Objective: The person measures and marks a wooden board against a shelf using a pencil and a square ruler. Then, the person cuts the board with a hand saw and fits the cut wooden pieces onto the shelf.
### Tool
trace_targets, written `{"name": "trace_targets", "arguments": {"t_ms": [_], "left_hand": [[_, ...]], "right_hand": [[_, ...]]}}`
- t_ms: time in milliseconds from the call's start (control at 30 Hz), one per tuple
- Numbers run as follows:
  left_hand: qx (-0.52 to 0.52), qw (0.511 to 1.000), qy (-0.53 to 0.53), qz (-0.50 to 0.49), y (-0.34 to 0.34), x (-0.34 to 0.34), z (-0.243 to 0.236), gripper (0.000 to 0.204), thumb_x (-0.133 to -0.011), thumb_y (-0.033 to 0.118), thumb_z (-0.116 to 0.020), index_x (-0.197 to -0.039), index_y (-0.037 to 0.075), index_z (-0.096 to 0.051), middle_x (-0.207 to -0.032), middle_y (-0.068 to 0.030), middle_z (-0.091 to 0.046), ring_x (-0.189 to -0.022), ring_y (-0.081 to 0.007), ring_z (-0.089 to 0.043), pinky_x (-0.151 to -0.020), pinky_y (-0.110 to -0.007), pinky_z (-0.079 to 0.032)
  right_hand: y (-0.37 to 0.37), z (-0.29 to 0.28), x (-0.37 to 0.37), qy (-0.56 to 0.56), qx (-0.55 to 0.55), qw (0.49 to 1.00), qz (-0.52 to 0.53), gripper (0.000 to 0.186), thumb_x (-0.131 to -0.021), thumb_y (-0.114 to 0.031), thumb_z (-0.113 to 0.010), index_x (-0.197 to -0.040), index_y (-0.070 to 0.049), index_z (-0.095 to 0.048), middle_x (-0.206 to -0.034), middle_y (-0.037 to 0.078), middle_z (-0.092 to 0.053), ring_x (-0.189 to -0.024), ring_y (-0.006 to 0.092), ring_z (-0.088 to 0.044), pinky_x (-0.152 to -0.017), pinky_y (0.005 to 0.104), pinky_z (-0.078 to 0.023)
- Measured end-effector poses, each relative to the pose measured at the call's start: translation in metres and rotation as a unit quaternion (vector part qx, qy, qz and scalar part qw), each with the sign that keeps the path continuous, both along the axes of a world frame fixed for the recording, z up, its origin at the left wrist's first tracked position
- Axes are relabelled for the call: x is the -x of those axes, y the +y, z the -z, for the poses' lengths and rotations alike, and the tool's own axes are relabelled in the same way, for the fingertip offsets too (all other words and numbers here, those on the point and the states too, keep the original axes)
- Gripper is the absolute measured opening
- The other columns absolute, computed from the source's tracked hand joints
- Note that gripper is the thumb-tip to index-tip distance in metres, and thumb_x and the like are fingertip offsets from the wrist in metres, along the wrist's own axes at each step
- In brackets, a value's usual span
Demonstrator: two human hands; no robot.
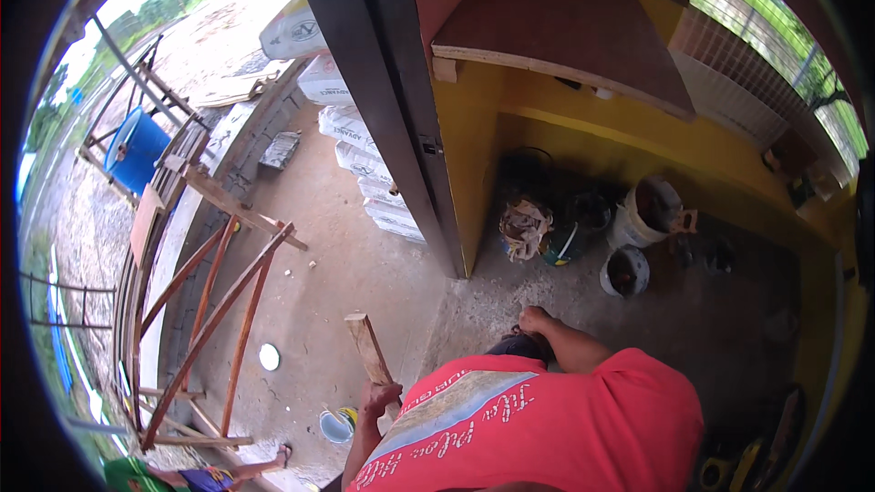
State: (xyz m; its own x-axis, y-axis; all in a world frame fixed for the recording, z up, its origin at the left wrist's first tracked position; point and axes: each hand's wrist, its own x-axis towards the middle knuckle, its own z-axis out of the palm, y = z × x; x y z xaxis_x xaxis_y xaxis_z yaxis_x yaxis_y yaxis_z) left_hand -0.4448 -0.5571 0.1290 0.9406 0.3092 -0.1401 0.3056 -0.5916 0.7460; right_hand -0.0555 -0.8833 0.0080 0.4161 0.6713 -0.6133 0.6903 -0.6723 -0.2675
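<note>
My left hand (383, 396) is closed around the lower end of a short wooden board (367, 346), which points up and away from me over the concrete floor. Bent across in front of me, my right arm ends in a closed right hand (536, 320). That hand is beside dark clothing (519, 346) just past the edge of my red shirt (547, 419). What its fingers hold, if anything, is hidden. Close to the left forearm stands a small whitish bucket (337, 425) with a yellow and dark label.
Stacked white sacks (365, 159) stand beyond a dark door post (387, 82). Several buckets (643, 214) are against the yellow wall at right. A wooden trestle (219, 310), a white disc (269, 357) and a blue drum (137, 150) are at left. Another person's leg (260, 469) shows lower left.
</note>
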Motion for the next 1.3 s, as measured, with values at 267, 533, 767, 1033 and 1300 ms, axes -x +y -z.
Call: {"name": "trace_targets", "arguments": {"t_ms": [267,533,767,1033,1300], "left_hand": [[0.160,0.874,0.247,-0.387,-0.163,-0.062,-0.060,0.015,-0.072,0.015,-0.076,-0.066,0.006,-0.065,-0.064,0.0006,-0.061,-0.057,-0.0109,-0.058,-0.048,-0.031,-0.043],[0.255,0.819,0.169,-0.485,-0.340,-0.073,-0.072,0.043,-0.068,0.034,-0.081,-0.075,-0.004,-0.063,-0.067,-0.0077,-0.063,-0.062,-0.0150,-0.056,-0.057,-0.037,-0.045],[0.293,0.747,0.156,-0.576,-0.448,-0.088,-0.071,0.043,-0.063,0.035,-0.086,-0.080,-0.001,-0.068,-0.075,-0.0033,-0.065,-0.072,-0.0125,-0.057,-0.064,-0.035,-0.047],[0.323,0.707,0.134,-0.615,-0.581,-0.098,-0.044,0.041,-0.061,0.030,-0.086,-0.080,-0.002,-0.068,-0.076,-0.0054,-0.066,-0.071,-0.0134,-0.059,-0.063,-0.035,-0.048],[0.343,0.677,0.159,-0.632,-0.722,-0.126,0.002,0.040,-0.060,0.026,-0.085,-0.081,-0.003,-0.069,-0.076,-0.0075,-0.067,-0.070,-0.0143,-0.061,-0.062,-0.035,-0.050]], "right_hand": [[0.033,-0.086,-0.122,0.022,-0.062,0.998,-0.016,0.040,-0.084,-0.039,-0.059,-0.095,-0.002,-0.071,-0.099,0.021,-0.069,-0.096,0.0367,-0.066,-0.086,0.0453,-0.051],[0.015,-0.058,-0.175,0.005,0.051,0.986,-0.161,0.038,-0.081,-0.033,-0.061,-0.102,-0.003,-0.071,-0.109,0.022,-0.067,-0.105,0.0361,-0.064,-0.090,0.0434,-0.051],[-0.050,-0.054,-0.154,0.063,0.079,0.981,-0.167,0.036,-0.080,-0.028,-0.058,-0.103,-0.002,-0.071,-0.112,0.023,-0.066,-0.108,0.0363,-0.063,-0.093,0.0433,-0.050],[-0.126,-0.033,-0.169,0.016,0.115,0.947,-0.299,0.033,-0.079,-0.017,-0.060,-0.108,-0.003,-0.069,-0.116,0.020,-0.065,-0.109,0.0330,-0.064,-0.090,0.0411,-0.052],[-0.201,-0.087,-0.176,0.079,0.044,0.954,-0.287,0.040,-0.081,-0.039,-0.063,-0.102,-0.006,-0.071,-0.105,0.021,-0.068,-0.102,0.0358,-0.065,-0.089,0.0430,-0.051]]}}
